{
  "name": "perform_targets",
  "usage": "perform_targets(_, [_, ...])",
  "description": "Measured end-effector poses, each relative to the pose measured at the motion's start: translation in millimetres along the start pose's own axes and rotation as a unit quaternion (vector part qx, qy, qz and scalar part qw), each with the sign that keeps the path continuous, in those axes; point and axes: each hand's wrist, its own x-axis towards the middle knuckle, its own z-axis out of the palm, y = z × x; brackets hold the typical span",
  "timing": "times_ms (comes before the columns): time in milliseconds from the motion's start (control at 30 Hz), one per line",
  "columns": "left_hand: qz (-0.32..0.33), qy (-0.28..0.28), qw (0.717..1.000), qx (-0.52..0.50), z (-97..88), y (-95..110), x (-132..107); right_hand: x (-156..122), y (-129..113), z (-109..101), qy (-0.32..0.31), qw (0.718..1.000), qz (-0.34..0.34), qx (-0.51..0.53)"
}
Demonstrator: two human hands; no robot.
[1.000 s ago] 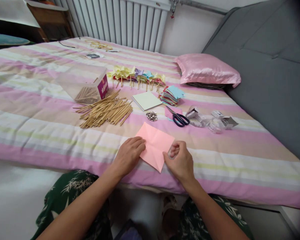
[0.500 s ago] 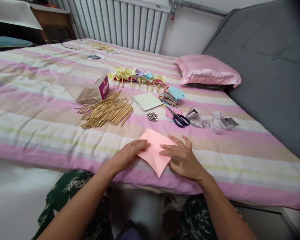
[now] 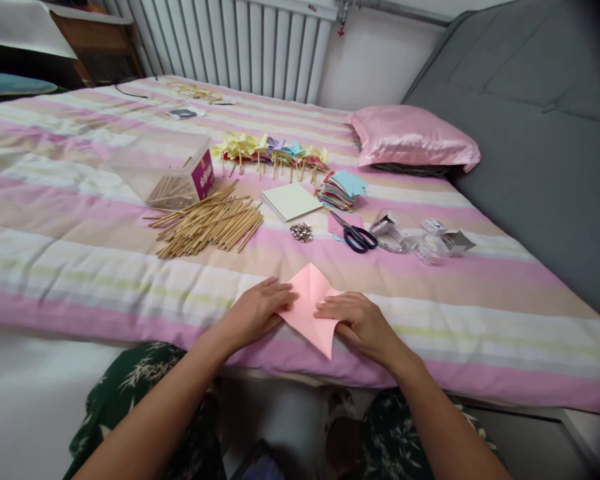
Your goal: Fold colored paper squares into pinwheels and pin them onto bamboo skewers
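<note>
A pink square of paper [image 3: 310, 303] lies on the striped bedspread [image 3: 105, 267] near the front edge, with a fold across it. My left hand [image 3: 260, 308] rests flat on its left side, fingers stretched out. My right hand [image 3: 360, 321] presses flat on its right part, fingers together over the folded-in corner. Neither hand grips anything.
Behind the paper lie a pile of bamboo sticks [image 3: 207, 223], a clear plastic box [image 3: 163, 170], a white pad [image 3: 291, 201], a stack of coloured paper [image 3: 341, 190], scissors [image 3: 356, 235], small metal pins [image 3: 303, 231], tape rolls [image 3: 420, 243], several finished pinwheels [image 3: 270, 152] and a pink pillow [image 3: 413, 140].
My right hand has opened from a pinch and laid flat on the paper, pressing its right corner inward. The paper now shows narrower. My left hand has stayed in place.
</note>
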Motion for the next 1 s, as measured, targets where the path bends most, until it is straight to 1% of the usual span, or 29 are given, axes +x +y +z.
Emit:
perform_targets(100, [-0.029,0.022,0.999,0.011,-6.1,3.1,-0.6,3.5,1.1,0.1,0.022,0.995,0.06,0.078])
perform_targets(200, [-0.078,0.059,0.995,0.004,-5.8,4.2,0.9,9.1,0.8,3.1,0.05,0.984,0.141,0.097])
perform_targets(267, [-0.106,0.086,0.991,-0.011,-1.7,2.4,2.1,13.5,1.2,6.5,0.08,0.974,0.191,0.09])
perform_targets(333, [-0.128,0.119,0.984,-0.028,3.9,0.0,2.9,17.8,1.9,10.0,0.11,0.965,0.226,0.075])
perform_targets(400, [-0.152,0.152,0.976,-0.036,8.8,-1.3,3.2,21.4,2.2,12.9,0.126,0.958,0.251,0.049])
perform_targets(467, [-0.18,0.173,0.968,-0.023,11.8,-0.4,3.3,24.4,1.8,15.0,0.132,0.953,0.271,0.017])
perform_targets(600, [-0.229,0.187,0.954,0.049,13.8,5.1,3.1,29.6,-0.6,18.3,0.112,0.943,0.308,-0.06])
perform_targets(733, [-0.248,0.187,0.947,0.086,16.1,9.0,3.2,34.6,-3.0,21.2,0.064,0.929,0.344,-0.121])
perform_targets(833, [-0.253,0.19,0.944,0.098,17.5,10.2,3.8,36.6,-3.6,22.5,0.044,0.921,0.36,-0.14])
perform_targets(1000, [-0.264,0.19,0.938,0.123,16.9,10.2,3.8,36.8,-3.0,22.9,0.042,0.92,0.36,-0.149])
